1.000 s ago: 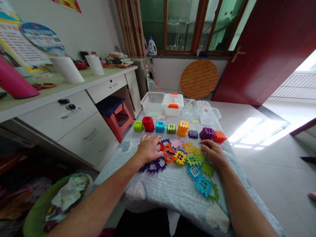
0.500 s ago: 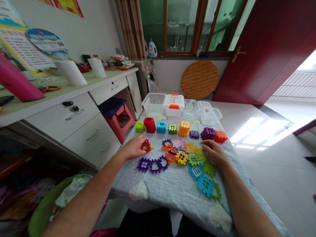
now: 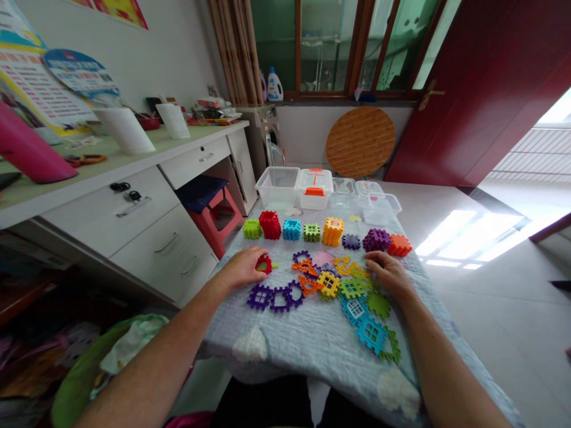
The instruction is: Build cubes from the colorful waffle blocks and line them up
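While the left hand (image 3: 241, 267) curls over a red waffle block (image 3: 263, 265), the right hand (image 3: 388, 274) lies spread beside yellow and green pieces (image 3: 348, 285), a row of cubes (image 3: 292, 229) ahead of the 2 hands.

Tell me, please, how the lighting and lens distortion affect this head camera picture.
In the head view, bright light glares on the tiled floor, washing out its right side; the wide lens bends the white desk and red door near the frame edges; the left hand, right hand and plastic puzzle pieces look sharp.
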Demonstrator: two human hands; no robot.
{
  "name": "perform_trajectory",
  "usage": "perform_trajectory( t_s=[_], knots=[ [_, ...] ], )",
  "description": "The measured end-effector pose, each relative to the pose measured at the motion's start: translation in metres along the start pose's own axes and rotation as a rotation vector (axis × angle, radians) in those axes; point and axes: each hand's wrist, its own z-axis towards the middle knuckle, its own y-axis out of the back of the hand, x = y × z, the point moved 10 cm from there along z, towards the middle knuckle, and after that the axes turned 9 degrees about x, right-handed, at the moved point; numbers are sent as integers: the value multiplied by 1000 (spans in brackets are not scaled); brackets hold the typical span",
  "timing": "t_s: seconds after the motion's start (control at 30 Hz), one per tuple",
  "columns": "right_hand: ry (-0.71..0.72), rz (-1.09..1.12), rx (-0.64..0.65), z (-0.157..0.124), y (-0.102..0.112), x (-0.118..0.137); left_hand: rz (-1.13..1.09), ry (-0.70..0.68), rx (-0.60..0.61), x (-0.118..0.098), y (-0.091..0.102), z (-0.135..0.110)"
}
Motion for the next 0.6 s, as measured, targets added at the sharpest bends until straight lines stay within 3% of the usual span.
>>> perform_trajectory(
  t_s=[0.6],
  knots=[
    [1, -5, -14, -1, 1, 1, 72, -33, 37, -5, 0, -1]
  ],
)
